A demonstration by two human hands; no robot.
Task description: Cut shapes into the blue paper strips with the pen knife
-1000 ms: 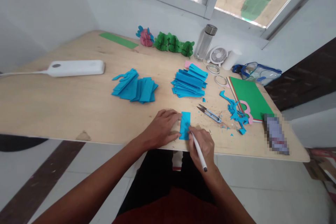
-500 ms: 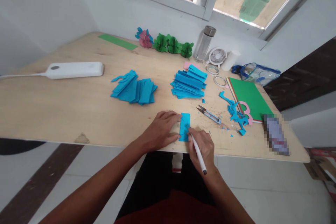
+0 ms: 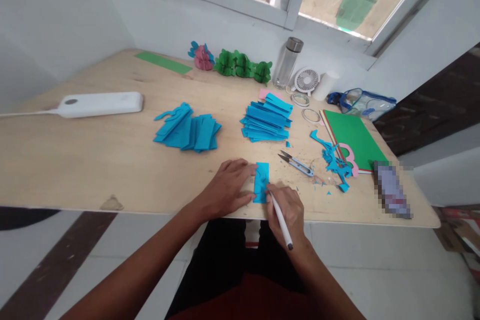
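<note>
A small blue paper rectangle (image 3: 261, 180) lies near the table's front edge, with faint lines on it. My left hand (image 3: 229, 187) rests at its left side, fingers apart, thumb and fingertips touching the paper's left edge. In my right hand (image 3: 288, 210) is a white pen (image 3: 280, 217), gripped with its tip down at the paper's right side and its dark end toward me. Thread snips (image 3: 296, 163) lie just beyond, to the right. Two piles of blue paper pieces, one at left (image 3: 187, 130) and one in the middle (image 3: 266, 119), are farther back.
Blue scraps (image 3: 332, 160) and a pink cutout (image 3: 348, 160) lie at right by a green sheet stack (image 3: 356, 137). Tape rolls (image 3: 311, 115), a fan (image 3: 306, 81), a bottle (image 3: 288, 65) and green paper shapes (image 3: 243, 65) line the back. A white power strip (image 3: 101, 104) is left.
The view has shifted slightly, so things on the table appear a little farther left. Both hands keep nearly the same places on the paper and pen.
</note>
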